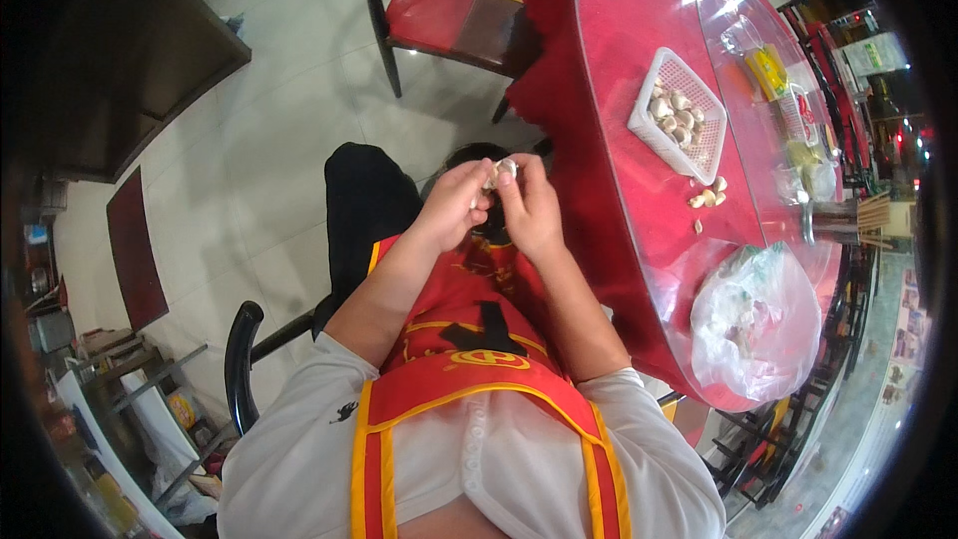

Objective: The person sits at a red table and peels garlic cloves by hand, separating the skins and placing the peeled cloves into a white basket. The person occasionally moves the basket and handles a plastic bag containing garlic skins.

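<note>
A garlic bulb or large clove (504, 167) is pinched between the fingertips of both hands, above my lap. My left hand (458, 202) wraps it from the left, with the fingers curled. From the other side my right hand (535, 206) grips it with the thumb on top. To the right, a white plastic basket (685, 159) on the table holds several garlic pieces (677, 116). A small group of pale garlic cloves (707, 199) lies just below the basket, and a single clove (698, 226) rests nearer me.
The round table (610, 90) has a red cloth under a clear top, with a glass turntable (737, 135). On it are a white plastic bag (756, 322), a yellow packet (766, 72) and a chopstick holder (834, 221). A patchwork chair (456, 4) stands ahead; a dark bin (475, 153) is partly hidden behind my hands.
</note>
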Demonstrator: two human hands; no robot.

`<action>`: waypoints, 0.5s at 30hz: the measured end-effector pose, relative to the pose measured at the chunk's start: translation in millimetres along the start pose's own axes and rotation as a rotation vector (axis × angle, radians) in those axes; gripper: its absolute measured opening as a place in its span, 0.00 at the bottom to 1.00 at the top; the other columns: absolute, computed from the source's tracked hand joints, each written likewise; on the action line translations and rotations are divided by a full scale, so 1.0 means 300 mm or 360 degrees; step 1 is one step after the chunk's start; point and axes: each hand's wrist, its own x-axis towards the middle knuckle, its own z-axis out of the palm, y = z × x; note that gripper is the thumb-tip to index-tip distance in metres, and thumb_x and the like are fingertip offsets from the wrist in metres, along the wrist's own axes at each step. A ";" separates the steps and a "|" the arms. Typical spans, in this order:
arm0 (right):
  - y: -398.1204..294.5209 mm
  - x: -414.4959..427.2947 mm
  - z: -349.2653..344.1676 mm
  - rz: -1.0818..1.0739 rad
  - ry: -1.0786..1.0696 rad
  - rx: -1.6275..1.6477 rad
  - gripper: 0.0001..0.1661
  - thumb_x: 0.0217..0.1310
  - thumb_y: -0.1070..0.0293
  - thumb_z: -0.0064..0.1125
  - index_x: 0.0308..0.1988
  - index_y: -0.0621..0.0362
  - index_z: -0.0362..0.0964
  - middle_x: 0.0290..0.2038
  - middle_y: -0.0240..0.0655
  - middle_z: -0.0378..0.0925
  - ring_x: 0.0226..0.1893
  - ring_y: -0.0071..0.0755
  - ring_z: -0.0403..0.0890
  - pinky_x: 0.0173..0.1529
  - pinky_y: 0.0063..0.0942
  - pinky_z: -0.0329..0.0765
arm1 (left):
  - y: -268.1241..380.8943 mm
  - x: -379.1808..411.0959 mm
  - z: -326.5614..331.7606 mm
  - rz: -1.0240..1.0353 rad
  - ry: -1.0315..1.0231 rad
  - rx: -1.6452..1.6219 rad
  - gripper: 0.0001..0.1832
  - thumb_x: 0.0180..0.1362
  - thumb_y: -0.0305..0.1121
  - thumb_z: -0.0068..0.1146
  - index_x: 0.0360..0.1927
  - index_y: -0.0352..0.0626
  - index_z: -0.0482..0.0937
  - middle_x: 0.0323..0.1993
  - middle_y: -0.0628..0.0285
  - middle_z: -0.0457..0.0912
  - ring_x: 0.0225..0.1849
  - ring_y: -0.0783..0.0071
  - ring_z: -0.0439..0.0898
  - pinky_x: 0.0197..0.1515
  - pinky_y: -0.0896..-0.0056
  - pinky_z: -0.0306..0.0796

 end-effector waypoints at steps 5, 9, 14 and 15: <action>-0.069 0.008 -0.048 -0.0111 0.0140 -0.0288 0.08 0.67 0.66 0.50 0.41 0.59 0.66 0.27 0.49 0.76 0.28 0.53 0.80 0.31 0.40 0.74 | 0.030 -0.017 0.096 -0.0012 -0.0069 0.0027 0.10 0.68 0.41 0.50 0.39 0.45 0.74 0.28 0.73 0.68 0.24 0.89 0.63 0.20 0.88 0.54; -0.180 0.039 -0.198 -0.0336 0.0313 -0.0309 0.09 0.66 0.65 0.50 0.40 0.58 0.64 0.28 0.49 0.76 0.28 0.59 0.78 0.30 0.48 0.73 | 0.123 -0.013 0.241 -0.0018 -0.0345 0.0056 0.08 0.68 0.38 0.52 0.40 0.45 0.75 0.28 0.73 0.70 0.22 0.92 0.63 0.17 0.93 0.54; -0.264 0.120 -0.469 -0.0460 0.0408 -0.0370 0.08 0.67 0.67 0.46 0.41 0.60 0.64 0.29 0.51 0.76 0.31 0.61 0.78 0.34 0.49 0.73 | 0.264 0.053 0.531 -0.0049 -0.0610 0.0287 0.09 0.65 0.35 0.55 0.38 0.41 0.73 0.30 0.69 0.70 0.24 0.89 0.64 0.19 0.90 0.54; -0.266 0.142 -0.519 -0.0502 0.0438 -0.0410 0.08 0.67 0.67 0.46 0.42 0.60 0.64 0.30 0.51 0.76 0.32 0.62 0.78 0.35 0.50 0.73 | 0.283 0.082 0.577 -0.0068 -0.0693 0.0317 0.09 0.65 0.35 0.55 0.38 0.40 0.73 0.30 0.69 0.70 0.24 0.89 0.64 0.19 0.90 0.54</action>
